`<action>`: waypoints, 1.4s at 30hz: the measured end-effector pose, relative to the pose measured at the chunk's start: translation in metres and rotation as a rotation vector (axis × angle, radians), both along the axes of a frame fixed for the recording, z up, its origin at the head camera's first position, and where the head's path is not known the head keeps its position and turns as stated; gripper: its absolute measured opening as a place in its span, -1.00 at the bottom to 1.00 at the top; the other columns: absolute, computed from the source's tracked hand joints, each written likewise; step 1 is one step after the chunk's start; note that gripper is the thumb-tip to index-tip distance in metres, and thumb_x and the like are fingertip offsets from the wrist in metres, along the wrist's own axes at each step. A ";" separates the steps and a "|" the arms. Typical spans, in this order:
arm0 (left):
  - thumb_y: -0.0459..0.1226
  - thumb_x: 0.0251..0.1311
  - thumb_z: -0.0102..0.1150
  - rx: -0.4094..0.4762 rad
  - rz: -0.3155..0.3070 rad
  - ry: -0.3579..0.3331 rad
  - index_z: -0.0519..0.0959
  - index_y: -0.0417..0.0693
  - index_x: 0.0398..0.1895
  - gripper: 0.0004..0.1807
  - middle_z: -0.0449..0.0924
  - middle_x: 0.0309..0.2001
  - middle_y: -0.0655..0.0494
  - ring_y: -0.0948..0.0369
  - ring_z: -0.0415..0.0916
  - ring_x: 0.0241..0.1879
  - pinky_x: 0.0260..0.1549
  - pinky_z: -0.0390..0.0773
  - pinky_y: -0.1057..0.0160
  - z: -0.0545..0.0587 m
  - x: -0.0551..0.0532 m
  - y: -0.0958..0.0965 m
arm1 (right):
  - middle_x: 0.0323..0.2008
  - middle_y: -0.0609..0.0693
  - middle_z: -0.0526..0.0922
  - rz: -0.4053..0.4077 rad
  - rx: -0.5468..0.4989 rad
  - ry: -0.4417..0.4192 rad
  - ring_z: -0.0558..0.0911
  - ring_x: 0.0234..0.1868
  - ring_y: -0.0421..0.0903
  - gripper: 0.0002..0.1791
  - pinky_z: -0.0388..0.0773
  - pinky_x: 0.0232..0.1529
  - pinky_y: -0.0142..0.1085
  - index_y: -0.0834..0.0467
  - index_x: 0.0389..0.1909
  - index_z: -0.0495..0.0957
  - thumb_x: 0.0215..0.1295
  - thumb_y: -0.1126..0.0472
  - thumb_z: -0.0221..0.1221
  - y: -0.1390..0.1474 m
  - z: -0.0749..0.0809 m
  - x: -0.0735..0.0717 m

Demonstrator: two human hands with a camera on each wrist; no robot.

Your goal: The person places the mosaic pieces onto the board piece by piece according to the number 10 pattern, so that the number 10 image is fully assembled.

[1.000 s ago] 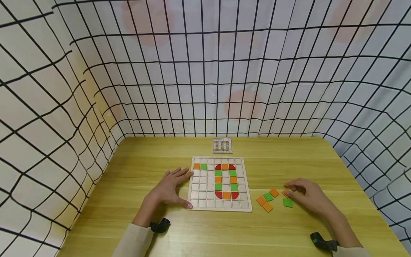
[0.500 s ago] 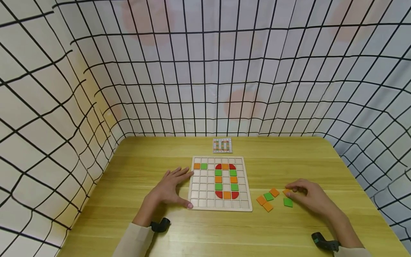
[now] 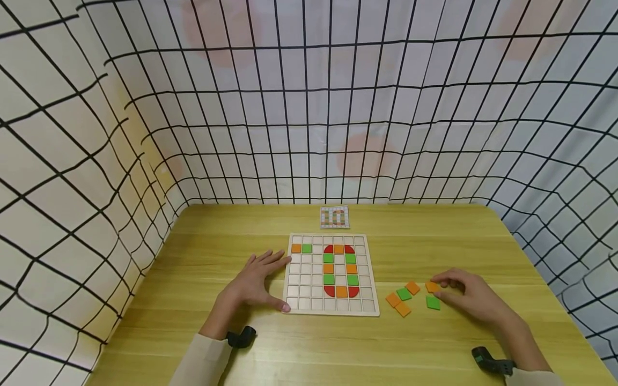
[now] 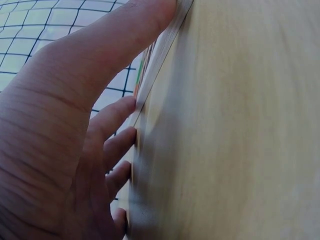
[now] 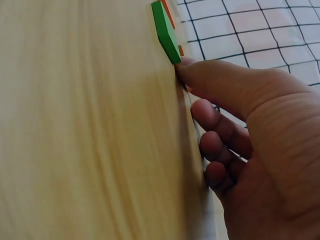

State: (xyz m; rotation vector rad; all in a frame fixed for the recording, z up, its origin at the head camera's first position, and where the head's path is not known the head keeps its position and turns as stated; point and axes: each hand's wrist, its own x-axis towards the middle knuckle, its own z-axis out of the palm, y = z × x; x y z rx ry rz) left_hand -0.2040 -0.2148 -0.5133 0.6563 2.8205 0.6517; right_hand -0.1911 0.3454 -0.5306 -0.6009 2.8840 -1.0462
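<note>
A pale square grid board (image 3: 299, 295) lies on the table, with orange, green and red tiles in some of its cells. My left hand (image 3: 253, 281) is spread along the board's left side, thumb near the front corner and fingertips at the edge. My right hand (image 3: 468, 295) pinches an orange tile (image 3: 431, 287) by its right side between thumb and index finger, low over the table. Its other fingers (image 5: 212, 145) curl loosely. Just in front of that orange tile lies a green tile (image 3: 433, 303), which in the right wrist view appears beside the thumb.
Several loose tiles, including another green tile (image 3: 403, 294) and an orange tile (image 3: 403, 309), lie between board and right hand. Behind the board lies a small pattern card (image 3: 334, 217). White walls with black grid lines (image 3: 328, 161) enclose the table's back and sides.
My right hand has drawn slightly to the right, and the orange tile at its fingertips has shifted a little that way, showing more of its face. The left hand stays in place.
</note>
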 end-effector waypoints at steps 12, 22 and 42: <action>0.47 -0.38 0.52 -0.002 0.001 -0.004 0.20 0.33 0.62 0.36 0.06 0.65 0.14 -0.10 -0.13 0.66 0.54 -0.21 -0.40 0.000 0.000 -0.001 | -0.08 -0.10 0.65 -0.104 0.022 -0.103 0.54 -0.13 -0.15 -0.58 0.54 -0.19 -0.33 -0.13 0.10 0.63 0.34 -0.24 0.30 -0.031 0.012 -0.016; 0.48 -0.39 0.52 -0.005 -0.003 0.010 0.21 0.33 0.62 0.36 0.07 0.65 0.13 -0.11 -0.11 0.66 0.54 -0.19 -0.40 -0.001 -0.001 -0.001 | -0.26 -0.16 0.58 -0.005 -0.036 0.047 0.45 -0.26 -0.17 -0.69 0.43 -0.29 -0.35 -0.04 -0.03 0.70 0.30 -0.07 0.41 -0.095 0.019 -0.040; 0.45 -0.37 0.54 0.004 -0.013 0.022 0.22 0.27 0.62 0.35 0.09 0.65 0.08 -0.15 -0.09 0.65 0.52 -0.15 -0.43 -0.001 0.000 0.000 | -0.24 0.05 0.63 0.060 -0.201 -0.015 0.48 -0.24 -0.01 -0.71 0.42 -0.31 -0.35 0.08 -0.03 0.75 0.25 0.13 0.46 -0.200 0.026 -0.063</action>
